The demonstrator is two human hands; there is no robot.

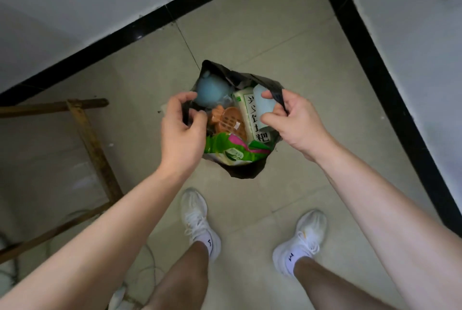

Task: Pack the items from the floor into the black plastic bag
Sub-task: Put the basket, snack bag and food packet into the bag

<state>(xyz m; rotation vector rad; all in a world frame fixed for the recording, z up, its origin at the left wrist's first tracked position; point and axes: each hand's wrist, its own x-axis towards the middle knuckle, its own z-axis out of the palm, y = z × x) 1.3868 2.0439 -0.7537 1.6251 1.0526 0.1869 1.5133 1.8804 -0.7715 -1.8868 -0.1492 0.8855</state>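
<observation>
My left hand [181,132] and right hand [293,124] pinch the bag [240,172] rim. I should lift both sides evenly, so nothing spills.

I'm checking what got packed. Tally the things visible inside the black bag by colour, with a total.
Blue: 1, round pot
Pale blue: 1, cup
Orange: 1, plastic toy
White: 1, packet with black writing
Green and pink: 1, snack packet
Total: 5 visible in the black bag; anything beneath is hidden.

Bare forearms; white sneakers [197,219] and white socks [295,261].
</observation>
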